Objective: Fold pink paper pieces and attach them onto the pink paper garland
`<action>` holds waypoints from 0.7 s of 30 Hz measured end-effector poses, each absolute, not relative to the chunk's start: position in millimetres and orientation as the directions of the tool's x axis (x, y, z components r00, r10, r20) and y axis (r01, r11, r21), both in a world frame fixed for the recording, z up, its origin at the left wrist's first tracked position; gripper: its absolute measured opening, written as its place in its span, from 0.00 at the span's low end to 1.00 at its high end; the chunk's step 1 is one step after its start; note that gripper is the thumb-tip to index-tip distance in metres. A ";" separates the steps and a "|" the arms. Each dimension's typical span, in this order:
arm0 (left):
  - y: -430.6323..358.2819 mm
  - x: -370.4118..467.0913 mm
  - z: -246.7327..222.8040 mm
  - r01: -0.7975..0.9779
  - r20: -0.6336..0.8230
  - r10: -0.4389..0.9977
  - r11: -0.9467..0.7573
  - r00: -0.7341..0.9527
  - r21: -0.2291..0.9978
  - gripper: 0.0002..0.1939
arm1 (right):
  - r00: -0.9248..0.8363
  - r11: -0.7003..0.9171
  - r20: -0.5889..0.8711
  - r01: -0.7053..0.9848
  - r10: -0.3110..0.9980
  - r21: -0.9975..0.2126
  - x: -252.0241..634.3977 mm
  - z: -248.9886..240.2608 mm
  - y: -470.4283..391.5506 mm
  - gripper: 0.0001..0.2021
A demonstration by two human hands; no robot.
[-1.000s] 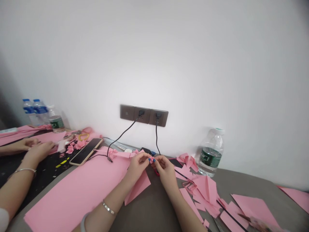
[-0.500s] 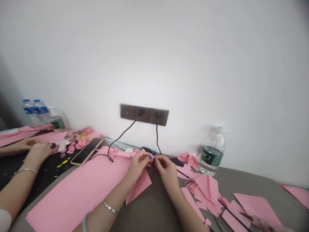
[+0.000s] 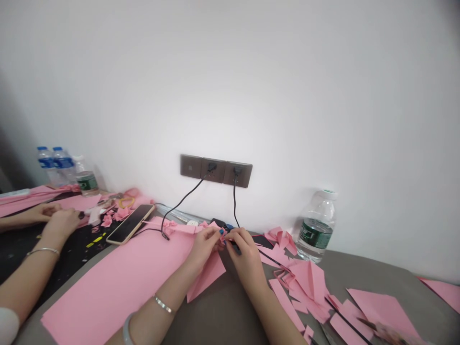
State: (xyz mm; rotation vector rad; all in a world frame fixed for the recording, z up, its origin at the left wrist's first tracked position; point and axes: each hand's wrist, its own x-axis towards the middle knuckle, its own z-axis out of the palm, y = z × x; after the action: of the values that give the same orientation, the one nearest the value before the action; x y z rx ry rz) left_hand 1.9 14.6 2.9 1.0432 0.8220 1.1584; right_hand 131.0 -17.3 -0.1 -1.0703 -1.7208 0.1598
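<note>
My left hand [image 3: 204, 248] pinches a small folded pink paper flower [image 3: 223, 234] between thumb and finger. Against its other side, my right hand [image 3: 244, 251] has its fingertips closed on the same flower. Most of the flower is hidden behind the fingers, so its exact shape is hard to see. Beneath my left forearm lies a large pink paper sheet [image 3: 129, 268]. A smaller pink piece [image 3: 208, 278] rests under the left wrist, near the table's middle.
Pink paper scraps [image 3: 305, 282] and a water bottle [image 3: 316, 227] are at right. A phone [image 3: 131, 224] lies at left, beside a co-worker's hands [image 3: 59, 220]. Black cables [image 3: 185, 196] run from the wall sockets [image 3: 215, 170] down to the table.
My right hand has turned, its fingers now bent more over the flower from above. The left hand has hardly moved. The co-worker's hand has shifted slightly.
</note>
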 end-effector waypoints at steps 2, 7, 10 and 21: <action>14.2 1.9 2.7 -0.315 -0.005 0.973 0.080 0.232 0.946 0.16 | -0.070 0.602 0.699 0.574 0.711 -0.555 130.7 0.0 -17.5 0.09; 13.3 1.8 3.5 -0.339 -0.051 0.972 0.128 0.229 0.932 0.19 | -0.046 0.590 0.684 0.552 0.728 -0.590 131.0 -0.9 -17.3 0.10; 13.5 2.0 3.9 -0.356 -0.014 0.969 0.104 0.247 0.929 0.17 | -0.001 0.571 0.671 0.525 0.742 -0.631 131.7 -0.6 -17.1 0.09; 16.2 -0.3 0.0 -0.325 0.048 0.961 0.045 0.273 0.945 0.14 | 0.130 0.481 0.605 0.485 0.786 -0.730 136.0 0.7 -15.4 0.05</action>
State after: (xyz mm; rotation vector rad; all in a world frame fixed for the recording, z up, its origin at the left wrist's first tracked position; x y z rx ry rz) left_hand -0.3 16.2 0.0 1.0830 0.7627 1.1438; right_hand 136.0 -15.4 0.7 -1.1548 -1.5172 0.3110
